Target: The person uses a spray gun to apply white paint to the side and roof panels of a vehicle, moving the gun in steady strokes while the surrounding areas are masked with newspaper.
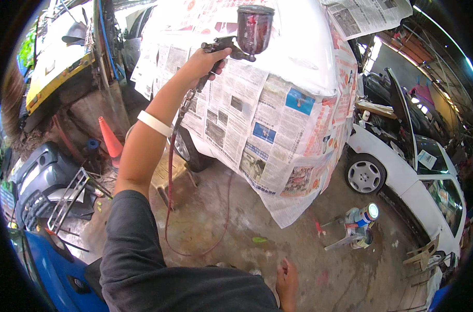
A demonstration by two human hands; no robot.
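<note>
Spray gun point(236, 44) w/ red hose point(170, 171), left hand point(205, 63) fingers clenched on grip, newspaper-masked white car point(278, 104) ahead, right hand point(287, 283) fingers relaxed, holding nothing

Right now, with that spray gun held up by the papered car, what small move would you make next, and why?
Probably bring the spray gun a little closer to the bare white panel. The left hand holds it raised, with its cup upright and the red hose hanging slack. Newspaper covers the car's side below, so only that panel lies open.
</note>
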